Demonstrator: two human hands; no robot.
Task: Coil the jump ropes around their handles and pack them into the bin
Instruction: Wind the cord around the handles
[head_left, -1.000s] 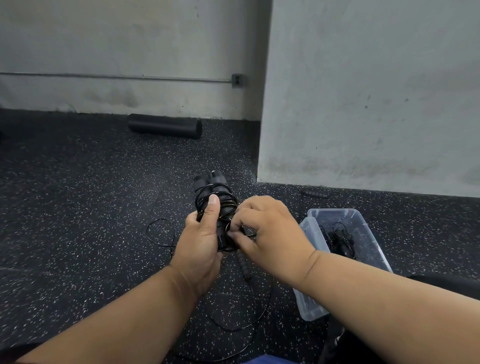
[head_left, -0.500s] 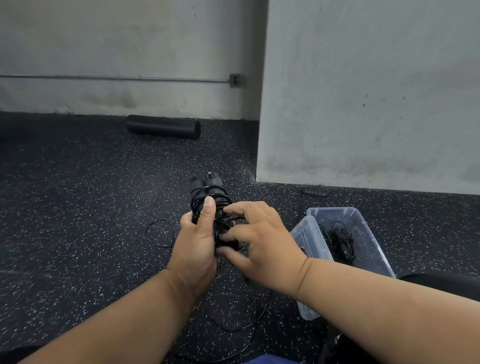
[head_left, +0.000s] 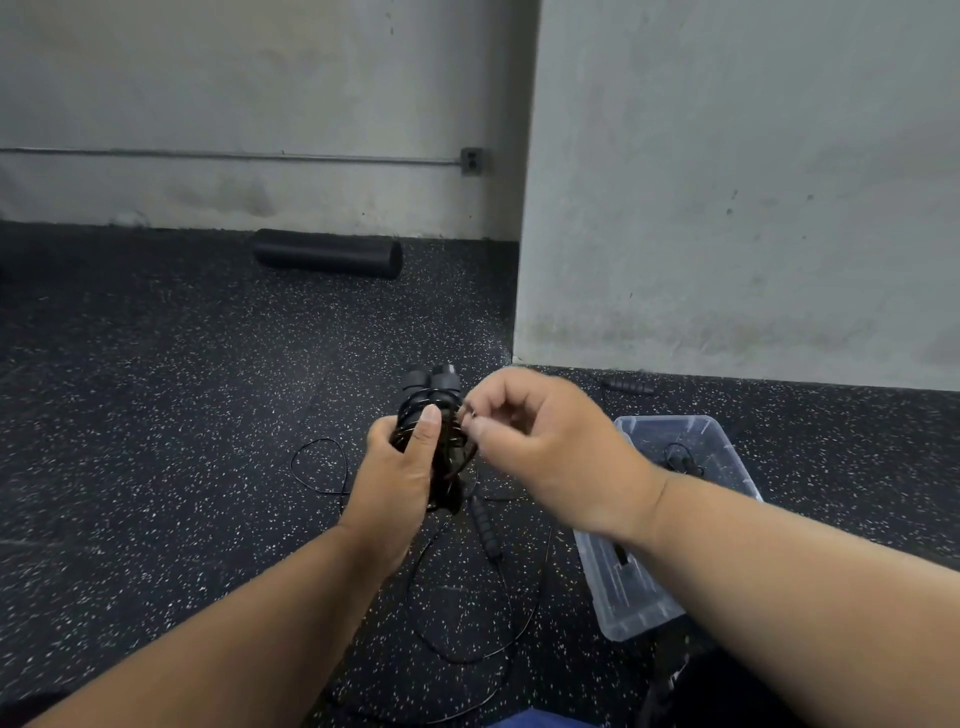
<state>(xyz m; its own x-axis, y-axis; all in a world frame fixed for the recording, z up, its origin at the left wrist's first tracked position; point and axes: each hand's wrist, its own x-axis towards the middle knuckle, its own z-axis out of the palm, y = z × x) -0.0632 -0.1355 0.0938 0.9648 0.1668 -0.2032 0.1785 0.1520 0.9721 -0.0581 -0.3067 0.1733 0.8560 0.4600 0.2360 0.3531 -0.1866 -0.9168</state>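
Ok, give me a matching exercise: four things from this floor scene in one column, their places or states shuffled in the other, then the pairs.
Things:
1. coiled jump rope
2. clear bin
3. foam roller
4. loose handle

Places or states:
A. lies by the far wall
B. gripped in the left hand
C. on the floor under the right forearm
D. lies at the foot of the near wall

Pairs: 1-B, 2-C, 3-A, 4-D

we have one view only, from a wide-angle camera on the person's head. it looks forward and down, close over both forearms, across the speckled floor (head_left: 156, 415) to the wall (head_left: 727, 182) beyond.
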